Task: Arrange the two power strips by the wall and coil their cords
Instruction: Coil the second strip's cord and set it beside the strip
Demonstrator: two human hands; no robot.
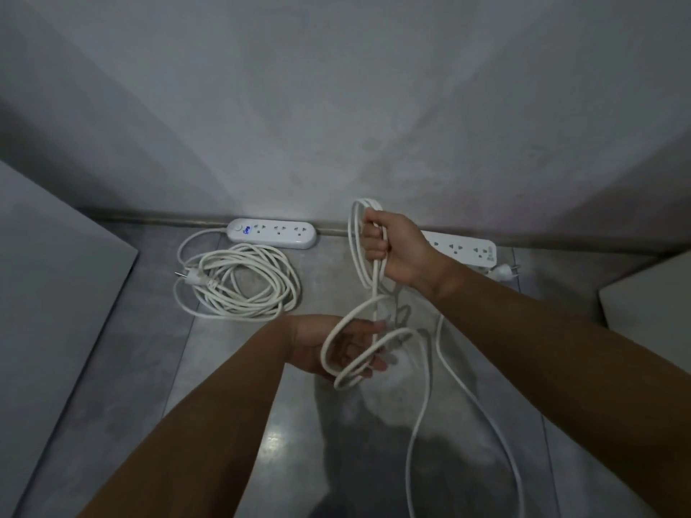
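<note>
Head view: the right hand [396, 248] is fisted around gathered loops of white cord [426, 372]; the left hand [336, 349], fingers spread, guides a loop. Both power strips [272, 233] lie along the wall. The cord looks light and springy, best gripped at the bundle.

power strips [272, 233] white | cords [239, 282] white | floor [224, 405] grey

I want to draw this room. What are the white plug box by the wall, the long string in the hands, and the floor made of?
The left power strip looks like smooth, glossy white plastic; light glints on its rounded edge. The cord in the right hand seems rubbery plastic coating, bending softly into loops. The floor looks like polished grey stone or tile, since it shows reflections and seams.
</note>
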